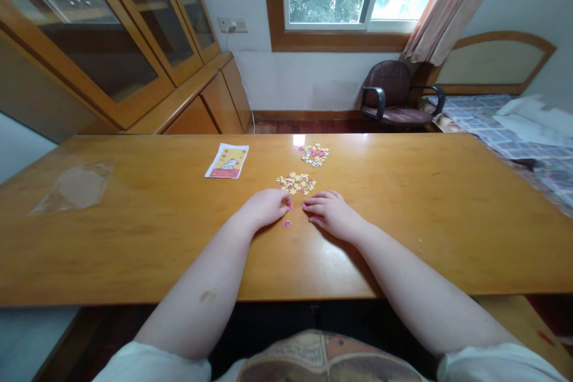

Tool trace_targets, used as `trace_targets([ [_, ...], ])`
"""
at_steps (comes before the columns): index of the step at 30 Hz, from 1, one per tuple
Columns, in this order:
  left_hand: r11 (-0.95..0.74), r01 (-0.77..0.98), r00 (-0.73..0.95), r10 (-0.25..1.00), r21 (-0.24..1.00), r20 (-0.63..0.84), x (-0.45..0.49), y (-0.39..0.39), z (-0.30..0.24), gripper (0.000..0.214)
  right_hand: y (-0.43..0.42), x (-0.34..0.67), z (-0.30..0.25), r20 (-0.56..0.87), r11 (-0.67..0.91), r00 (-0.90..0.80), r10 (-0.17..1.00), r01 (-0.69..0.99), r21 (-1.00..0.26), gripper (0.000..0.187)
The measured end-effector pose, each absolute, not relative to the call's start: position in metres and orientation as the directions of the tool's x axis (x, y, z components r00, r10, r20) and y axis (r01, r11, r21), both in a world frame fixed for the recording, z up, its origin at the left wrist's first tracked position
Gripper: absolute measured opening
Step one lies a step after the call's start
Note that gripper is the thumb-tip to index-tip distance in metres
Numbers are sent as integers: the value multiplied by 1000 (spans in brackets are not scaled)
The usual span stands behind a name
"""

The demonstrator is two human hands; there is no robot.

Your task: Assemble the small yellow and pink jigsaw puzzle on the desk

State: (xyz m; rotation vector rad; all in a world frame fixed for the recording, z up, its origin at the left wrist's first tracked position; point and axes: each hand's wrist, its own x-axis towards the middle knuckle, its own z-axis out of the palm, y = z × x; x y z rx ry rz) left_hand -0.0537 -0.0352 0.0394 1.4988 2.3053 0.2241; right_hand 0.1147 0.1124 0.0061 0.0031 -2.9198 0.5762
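My left hand (269, 206) is closed in a pinch on a small pink puzzle piece (290, 208), which shows just past the fingertips. Across a narrow gap, my right hand (332, 213) has its fingertips together on another pink puzzle piece (304, 205). A pink joined bit of puzzle (286, 223) lies on the table just below my left fingertips. Beyond both hands is a loose heap of mostly yellow puzzle pieces (295, 182). Farther back, a second heap of puzzle pieces (314, 154) mixes pink, yellow and whitish ones.
A printed picture card (227, 161) with a white animal on yellow lies left of the heaps. A clear plastic bag (74, 186) rests at the table's (170, 239) left end. A cabinet (179, 101), an office chair (394, 95) and a bed (492, 113) stand beyond the table.
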Motion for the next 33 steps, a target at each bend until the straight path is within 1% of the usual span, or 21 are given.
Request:
trace_targets([
  [4,300,872,-229,948,387,-219,-48,-33,39,21,123,116,6,198,928,-968,155,74,-364,19],
  [7,167,876,-81,976,452,-203,-40,-30,38,24,127,117,8,209,927,-965,156,70,-368,16],
  [9,123,872,-43,984,474,-176,-35,-29,39,24,127,118,9,220,924,-965,143,50,-380,16],
  [11,162,875,-100,983,457,-156,-33,-30,41,22,125,118,10,223,921,-966,132,36,-387,17],
  [14,271,877,-230,962,396,-149,-33,-32,45,20,117,118,9,218,927,-971,103,14,-376,18],
  [17,334,870,-299,942,363,-151,-35,-33,47,20,106,117,7,232,938,-972,47,-36,-344,23],
  [20,387,855,-349,922,346,-171,-39,-33,49,19,103,116,6,226,938,-974,27,-54,-343,20],
  [23,411,835,-346,909,365,-232,-44,-36,53,18,109,117,10,205,933,-976,71,-8,-360,13],
  [25,417,821,-321,902,390,-289,-48,-40,54,19,113,119,13,196,932,-976,92,15,-362,11],
  [28,422,806,-291,893,416,-343,-53,-45,53,31,113,121,15,192,935,-980,59,-14,-356,23],
  [29,418,805,-282,893,420,-350,-53,-46,52,34,111,122,14,192,935,-980,45,-26,-353,24],
  [31,405,811,-261,896,422,-358,-53,-46,50,36,109,122,13,191,934,-981,37,-34,-356,19],
  [33,389,820,-241,900,420,-364,-52,-45,49,33,108,121,13,191,930,-980,51,-23,-368,14],
])
